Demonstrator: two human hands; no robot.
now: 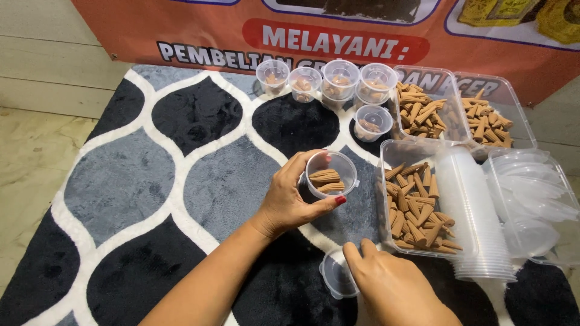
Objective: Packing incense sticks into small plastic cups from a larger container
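Note:
My left hand (290, 202) holds a small clear plastic cup (331, 175) tilted on its side, with a few brown cone-shaped sticks inside. Lower down, my right hand (393, 284) rests on the rug with its fingers touching a small clear lid (336, 276). Just right of both hands sits a clear tray (386, 151) full of the same brown cones (417, 205).
Several small filled cups (338, 81) stand at the rug's far edge. Two more clear trays of cones (423, 111) (486, 121) lie behind. A stack of empty cups (477, 223) and a container of lids (534, 199) are at right. An orange banner hangs behind the black, grey and white patterned rug (151, 181).

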